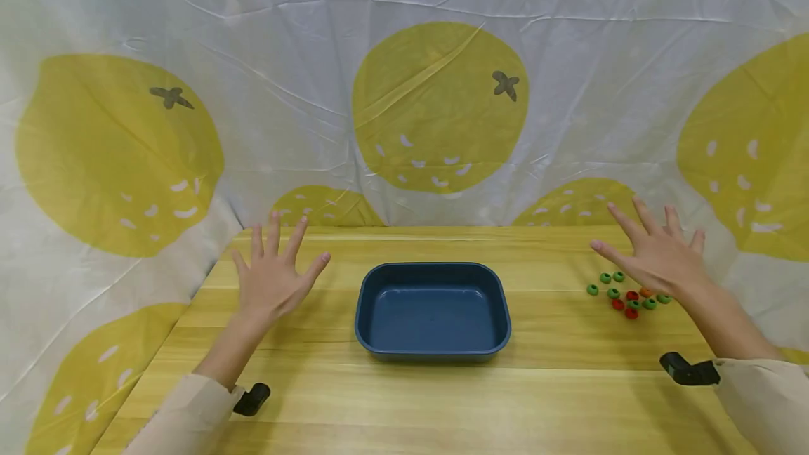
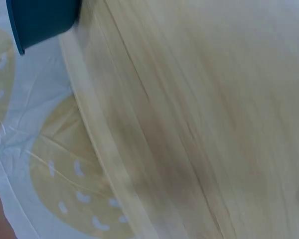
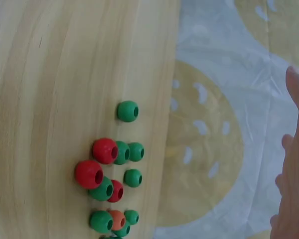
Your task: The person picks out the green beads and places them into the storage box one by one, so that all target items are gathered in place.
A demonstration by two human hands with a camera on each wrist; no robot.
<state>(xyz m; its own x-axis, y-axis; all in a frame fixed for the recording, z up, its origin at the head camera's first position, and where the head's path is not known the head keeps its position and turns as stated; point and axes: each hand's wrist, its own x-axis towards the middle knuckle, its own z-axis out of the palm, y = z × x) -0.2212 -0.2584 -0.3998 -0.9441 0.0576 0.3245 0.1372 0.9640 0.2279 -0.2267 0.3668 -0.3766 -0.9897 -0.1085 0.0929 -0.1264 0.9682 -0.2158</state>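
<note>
A blue rectangular bin point(image 1: 432, 355) stands upright on the wooden table between both hands, with nothing visible inside. Left of it, my left hand point(image 1: 270, 285) hovers over the table, fingers spread and holding nothing. My right hand point(image 1: 666, 258) is raised at the right, fingers also spread, above a loose cluster of small round beads with holes. Most beads are green point(image 3: 127, 111), some are red point(image 3: 88, 174), and one is orange point(image 3: 116, 219). Neither hand touches the bin or the beads. Part of the bead cluster lies behind the right hand in the head view.
The light wooden table point(image 1: 436, 406) ends at a back edge against a hanging white cloth point(image 1: 284, 90) printed with yellow lemons. Cloth also hangs along the left side. A black wrist device point(image 1: 253, 399) pokes out of the left sleeve, and another point(image 1: 689, 369) from the right.
</note>
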